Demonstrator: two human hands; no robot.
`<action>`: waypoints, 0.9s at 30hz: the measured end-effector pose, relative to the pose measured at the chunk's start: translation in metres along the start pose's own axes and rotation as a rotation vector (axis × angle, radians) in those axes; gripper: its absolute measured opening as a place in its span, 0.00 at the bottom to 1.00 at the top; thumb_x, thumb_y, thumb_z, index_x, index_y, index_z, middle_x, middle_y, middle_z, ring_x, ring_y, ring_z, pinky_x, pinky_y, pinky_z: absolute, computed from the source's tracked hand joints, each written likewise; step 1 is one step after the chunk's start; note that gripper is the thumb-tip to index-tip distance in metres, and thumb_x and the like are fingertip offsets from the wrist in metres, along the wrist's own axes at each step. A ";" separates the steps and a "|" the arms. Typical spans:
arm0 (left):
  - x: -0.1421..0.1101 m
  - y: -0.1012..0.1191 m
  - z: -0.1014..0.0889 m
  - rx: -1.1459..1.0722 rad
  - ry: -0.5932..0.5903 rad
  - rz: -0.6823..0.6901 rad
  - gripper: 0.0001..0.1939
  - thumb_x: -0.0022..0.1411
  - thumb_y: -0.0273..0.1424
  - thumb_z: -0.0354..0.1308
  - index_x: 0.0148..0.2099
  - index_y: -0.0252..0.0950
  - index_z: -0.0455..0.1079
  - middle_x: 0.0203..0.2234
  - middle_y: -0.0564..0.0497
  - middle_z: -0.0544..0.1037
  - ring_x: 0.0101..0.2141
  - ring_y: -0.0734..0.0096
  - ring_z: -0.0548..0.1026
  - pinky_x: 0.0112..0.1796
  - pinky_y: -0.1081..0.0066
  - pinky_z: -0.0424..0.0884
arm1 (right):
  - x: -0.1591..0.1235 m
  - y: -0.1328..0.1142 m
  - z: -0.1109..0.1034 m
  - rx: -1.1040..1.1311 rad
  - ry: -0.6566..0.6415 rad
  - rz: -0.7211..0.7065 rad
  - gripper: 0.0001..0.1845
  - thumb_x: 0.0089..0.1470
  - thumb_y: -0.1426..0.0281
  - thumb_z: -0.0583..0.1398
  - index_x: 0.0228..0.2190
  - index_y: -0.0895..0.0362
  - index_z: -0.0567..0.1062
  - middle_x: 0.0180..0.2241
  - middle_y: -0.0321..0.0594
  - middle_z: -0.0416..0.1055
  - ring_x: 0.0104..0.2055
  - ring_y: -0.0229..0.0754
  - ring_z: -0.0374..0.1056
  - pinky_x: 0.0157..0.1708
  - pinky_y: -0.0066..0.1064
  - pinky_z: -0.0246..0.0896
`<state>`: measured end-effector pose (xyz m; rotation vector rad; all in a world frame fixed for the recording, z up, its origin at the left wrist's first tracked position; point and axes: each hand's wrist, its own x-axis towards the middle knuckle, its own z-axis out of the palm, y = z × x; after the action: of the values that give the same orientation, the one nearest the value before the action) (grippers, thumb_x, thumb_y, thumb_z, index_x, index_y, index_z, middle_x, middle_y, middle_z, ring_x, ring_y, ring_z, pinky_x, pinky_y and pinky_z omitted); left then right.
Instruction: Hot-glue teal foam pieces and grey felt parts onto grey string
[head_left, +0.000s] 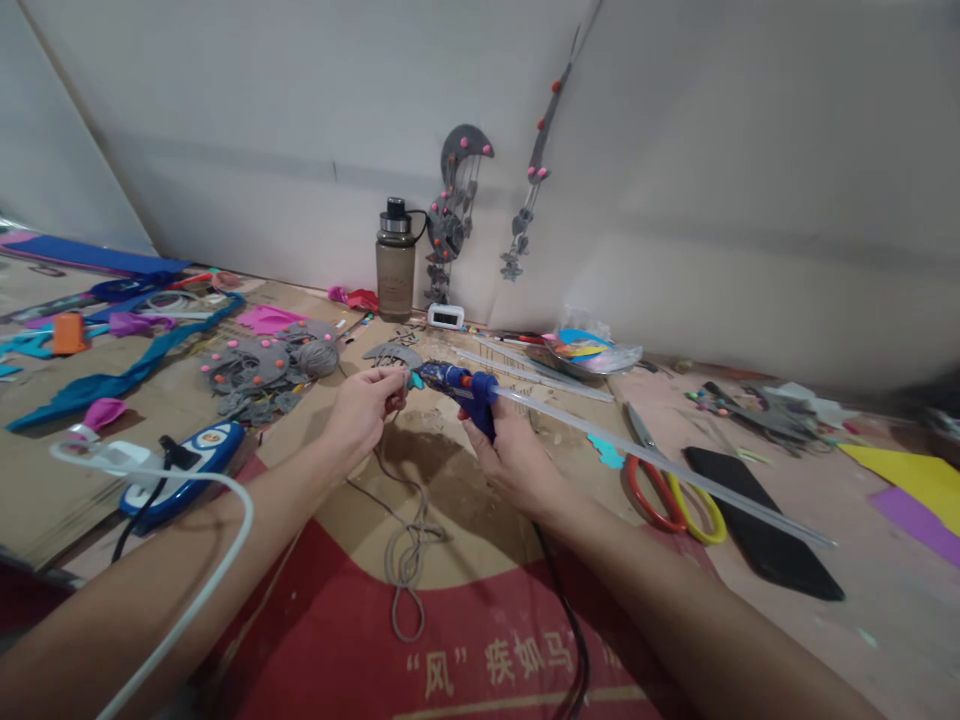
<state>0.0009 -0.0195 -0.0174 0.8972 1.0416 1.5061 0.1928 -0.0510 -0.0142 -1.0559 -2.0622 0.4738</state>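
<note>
My right hand [506,450] is closed around the handle of a blue hot glue gun [476,392]. A long clear glue stick [637,440] runs out of its back toward the lower right. The gun's nozzle points left, close to the fingertips of my left hand [364,410]. Those fingers pinch a grey crescent-shaped felt piece [394,355]; a small teal bit [416,380] shows at the fingertips, right by the nozzle. Grey cord [409,560] trails down from beneath my left hand and lies in loose loops on the cardboard [360,530].
Red-and-yellow-handled scissors [664,495] and a black phone [765,520] lie at right. A blue power strip [184,475] with a white cable sits at left, near grey felt pieces with pompoms [255,365]. A bottle [395,265] stands behind; felt ornaments [450,220] hang on the wall.
</note>
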 end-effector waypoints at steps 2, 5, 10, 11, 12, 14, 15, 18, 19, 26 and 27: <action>0.000 0.001 0.000 0.021 -0.001 0.005 0.09 0.45 0.29 0.64 0.19 0.33 0.68 0.15 0.55 0.65 0.18 0.81 0.60 0.20 0.76 0.54 | 0.000 -0.001 -0.001 -0.001 -0.001 0.005 0.13 0.56 0.68 0.51 0.44 0.56 0.64 0.39 0.48 0.70 0.41 0.48 0.67 0.41 0.44 0.64; -0.001 0.002 0.001 0.035 0.008 -0.003 0.09 0.46 0.30 0.63 0.19 0.33 0.68 0.15 0.55 0.64 0.18 0.81 0.60 0.20 0.76 0.54 | 0.000 -0.001 0.000 -0.007 0.007 -0.001 0.14 0.57 0.68 0.51 0.45 0.56 0.64 0.39 0.49 0.70 0.42 0.49 0.66 0.42 0.44 0.63; -0.001 0.000 0.001 0.012 0.004 -0.018 0.08 0.45 0.30 0.64 0.20 0.33 0.69 0.16 0.54 0.66 0.18 0.80 0.61 0.20 0.76 0.54 | 0.000 -0.001 0.000 -0.009 0.000 0.003 0.14 0.56 0.67 0.51 0.44 0.57 0.64 0.39 0.49 0.70 0.41 0.49 0.66 0.41 0.44 0.63; -0.001 -0.001 0.001 0.009 0.007 -0.019 0.07 0.45 0.30 0.64 0.21 0.33 0.69 0.16 0.54 0.66 0.18 0.80 0.61 0.20 0.76 0.54 | 0.000 0.000 0.000 -0.005 -0.001 0.001 0.14 0.56 0.68 0.50 0.44 0.57 0.64 0.39 0.49 0.70 0.40 0.48 0.66 0.41 0.43 0.64; -0.001 -0.001 0.001 0.008 0.006 -0.018 0.07 0.45 0.30 0.64 0.21 0.33 0.70 0.16 0.54 0.66 0.18 0.81 0.61 0.21 0.76 0.54 | 0.000 0.000 0.000 -0.004 -0.001 0.000 0.14 0.56 0.68 0.50 0.44 0.57 0.64 0.39 0.49 0.70 0.40 0.48 0.66 0.41 0.43 0.64; 0.000 -0.002 0.000 0.011 -0.001 -0.011 0.08 0.45 0.31 0.64 0.21 0.33 0.70 0.16 0.54 0.66 0.18 0.81 0.61 0.20 0.77 0.54 | 0.000 0.001 0.000 -0.011 0.001 -0.004 0.13 0.57 0.68 0.50 0.44 0.56 0.64 0.38 0.48 0.70 0.40 0.48 0.66 0.41 0.44 0.63; 0.000 -0.002 0.000 0.015 -0.006 -0.006 0.09 0.45 0.31 0.65 0.21 0.33 0.69 0.16 0.54 0.66 0.18 0.82 0.60 0.20 0.77 0.54 | 0.000 0.001 0.000 -0.015 0.004 -0.006 0.13 0.57 0.68 0.50 0.43 0.56 0.65 0.38 0.48 0.69 0.40 0.48 0.66 0.41 0.44 0.63; 0.000 0.000 0.000 0.020 0.000 0.004 0.09 0.44 0.30 0.65 0.20 0.32 0.68 0.16 0.55 0.65 0.18 0.82 0.60 0.20 0.77 0.54 | 0.000 0.002 0.001 -0.019 0.014 -0.011 0.13 0.56 0.68 0.51 0.43 0.56 0.65 0.38 0.48 0.69 0.40 0.49 0.66 0.41 0.44 0.63; 0.000 0.001 0.001 0.020 0.007 0.003 0.09 0.44 0.30 0.65 0.20 0.32 0.68 0.15 0.55 0.65 0.18 0.82 0.60 0.20 0.77 0.54 | 0.000 0.002 0.001 -0.018 0.014 -0.010 0.13 0.56 0.68 0.51 0.44 0.56 0.64 0.38 0.48 0.69 0.40 0.49 0.66 0.41 0.45 0.63; 0.001 0.002 0.000 0.019 0.016 0.007 0.08 0.45 0.29 0.64 0.20 0.33 0.69 0.15 0.55 0.65 0.18 0.82 0.59 0.20 0.77 0.53 | -0.001 0.001 0.000 -0.039 0.006 0.007 0.14 0.57 0.67 0.50 0.45 0.57 0.64 0.39 0.50 0.69 0.41 0.50 0.66 0.41 0.46 0.62; 0.001 0.001 -0.001 0.019 0.014 0.010 0.08 0.45 0.29 0.64 0.20 0.33 0.69 0.15 0.55 0.65 0.18 0.82 0.59 0.20 0.77 0.53 | -0.001 0.001 0.000 -0.045 0.001 0.007 0.14 0.57 0.67 0.50 0.45 0.58 0.64 0.38 0.50 0.69 0.41 0.50 0.66 0.41 0.45 0.63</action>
<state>-0.0005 -0.0186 -0.0165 0.9074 1.0647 1.5146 0.1940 -0.0511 -0.0157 -1.0905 -2.0775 0.4318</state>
